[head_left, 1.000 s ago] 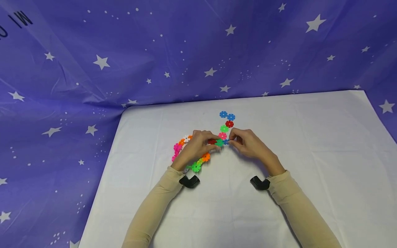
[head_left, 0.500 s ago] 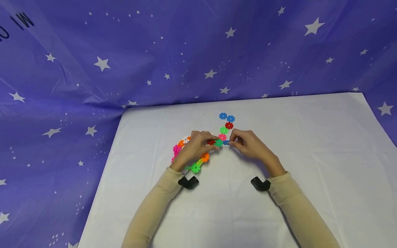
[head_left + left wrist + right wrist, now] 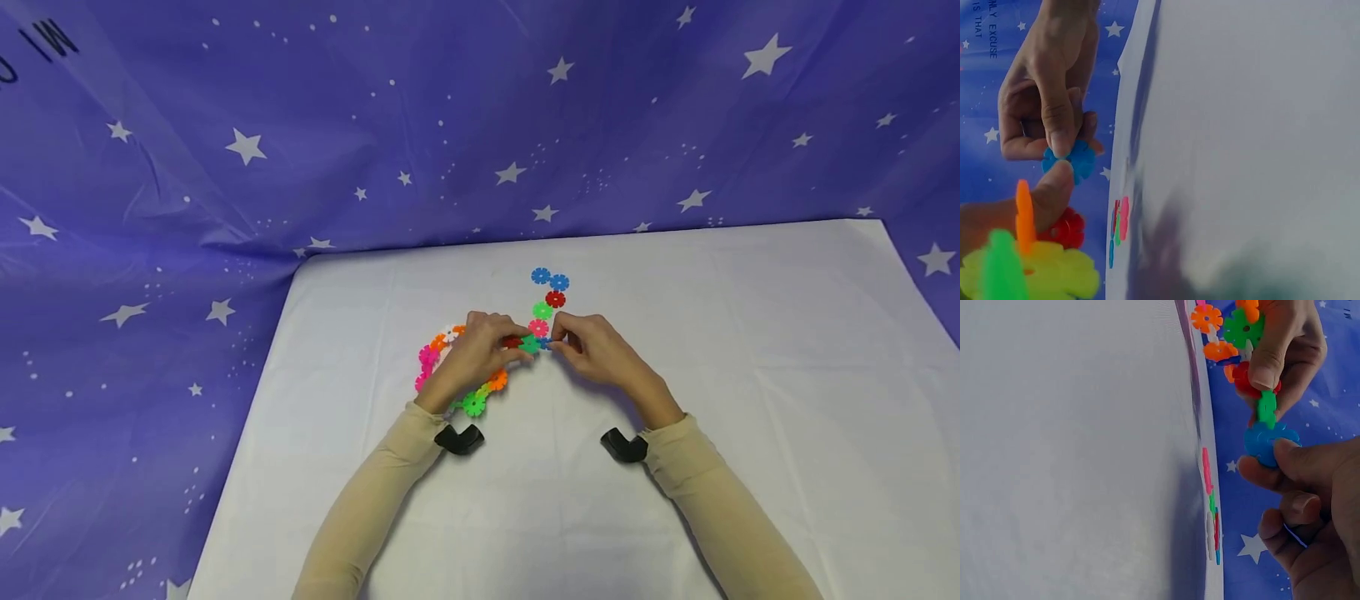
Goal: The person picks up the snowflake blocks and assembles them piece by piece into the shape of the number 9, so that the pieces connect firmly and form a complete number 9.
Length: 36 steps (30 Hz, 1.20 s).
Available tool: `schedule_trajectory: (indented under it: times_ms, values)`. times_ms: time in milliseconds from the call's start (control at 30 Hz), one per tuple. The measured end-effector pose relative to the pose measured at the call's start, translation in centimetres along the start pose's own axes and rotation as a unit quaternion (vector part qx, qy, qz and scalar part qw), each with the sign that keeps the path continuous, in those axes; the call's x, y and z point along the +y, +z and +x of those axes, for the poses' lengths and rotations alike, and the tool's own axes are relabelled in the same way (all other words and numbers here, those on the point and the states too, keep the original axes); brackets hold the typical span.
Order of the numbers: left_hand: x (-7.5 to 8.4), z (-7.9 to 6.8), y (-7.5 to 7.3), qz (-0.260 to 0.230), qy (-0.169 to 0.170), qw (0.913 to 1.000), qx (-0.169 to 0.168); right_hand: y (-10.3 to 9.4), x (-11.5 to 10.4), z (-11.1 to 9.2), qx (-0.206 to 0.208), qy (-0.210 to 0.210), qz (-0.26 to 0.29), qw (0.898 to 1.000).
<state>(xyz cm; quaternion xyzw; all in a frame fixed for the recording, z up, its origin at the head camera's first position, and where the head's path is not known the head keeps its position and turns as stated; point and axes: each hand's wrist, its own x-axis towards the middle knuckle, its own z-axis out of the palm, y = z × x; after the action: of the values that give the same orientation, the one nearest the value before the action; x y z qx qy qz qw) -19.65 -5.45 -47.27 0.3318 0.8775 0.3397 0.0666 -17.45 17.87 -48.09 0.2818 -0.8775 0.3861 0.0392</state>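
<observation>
In the head view my left hand grips the end of a chain of toothed plastic flower discs, with its thumb and fingers at a red disc and a green disc. Thumb and forefinger of my right hand pinch a blue disc. The right wrist view shows the blue disc meeting the green one edge on, the two set crosswise. The chain curves back under my left hand, through an orange disc and a bright green disc; my left hand and wrist hide part of it.
Beyond my hands several loose discs lie on the white-covered table: two blue, a red disc, a light green disc and a pink disc. A purple star-printed cloth hangs behind the table.
My right hand has shifted slightly left, bringing the blue disc a little nearer the green one. My left hand keeps its hold; the loose discs lie as before.
</observation>
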Motion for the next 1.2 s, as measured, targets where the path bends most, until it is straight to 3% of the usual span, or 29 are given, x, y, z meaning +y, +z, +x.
schedule_trajectory:
  times_ms: [167, 267, 400, 633, 933, 1067, 1200]
  values:
    - [0.1, 0.1, 0.4, -0.029, -0.009, 0.9995, 0.002, -0.1, -0.2, 0.0, 0.014, -0.006, -0.007, 1.0]
    - [0.3, 0.4, 0.2, -0.047, -0.008, 0.9986, 0.022, -0.4, -0.3, 0.3, 0.029, -0.003, 0.0, 1.0]
    - [0.5, 0.5, -0.1, -0.043, -0.011, 0.9987, 0.023, -0.9, 0.0, 0.4, 0.004, 0.023, 0.023, 0.999]
    - [0.0, 0.4, -0.9, -0.025, -0.007, 0.9994, -0.022, -2.3, 2.6, 0.0, -0.04, 0.116, -0.007, 0.992]
    - [-0.8, -0.2, -2.1, -0.012, -0.004, 0.9963, -0.084, -2.2, 2.7, 1.3, -0.124, 0.144, -0.098, 0.977]
    - [-0.7, 0.1, -2.1, -0.029, 0.0, 0.9947, -0.098, -2.0, 2.4, 1.6, -0.132, 0.164, -0.122, 0.97]
    - [-0.8, 0.4, -2.0, -0.044, 0.009, 0.9936, -0.104, -2.2, 2.1, 1.3, -0.1, 0.177, -0.078, 0.976]
